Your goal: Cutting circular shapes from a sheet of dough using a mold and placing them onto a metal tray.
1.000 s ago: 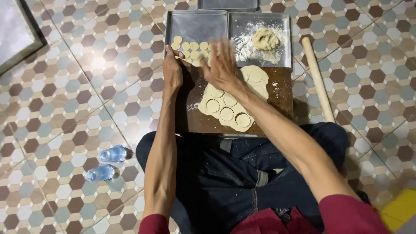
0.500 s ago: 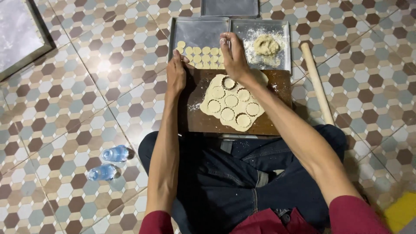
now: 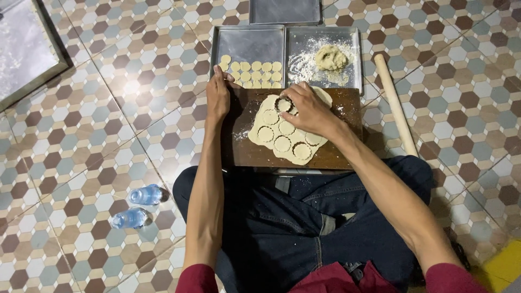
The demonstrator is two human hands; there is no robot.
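Right hand (image 3: 312, 111) is closed around a small round cutter (image 3: 283, 103), pressing it into the far part of a rolled dough sheet (image 3: 287, 135) that lies on a dark wooden board (image 3: 336, 154) in front of the person's crossed legs; left hand (image 3: 218, 97) rests flat, fingers together, on the board's left edge, holding nothing; the sheet already shows several cut circles. As I judge it, the cutter sits close to a neighbouring circle, so a cut could overlap it and spoil a round; the board could also slide on the tiled floor (image 3: 108, 108) if the steadying hand lifts. Beyond the board, the left metal tray (image 3: 249, 40) holds rows of cut dough rounds (image 3: 255, 73); the right tray (image 3: 353, 54) holds a dough lump (image 3: 331, 57) amid scattered flour; a rolling pin (image 3: 395, 106) lies to the right; two small water bottles (image 3: 138, 206) lie to the left.
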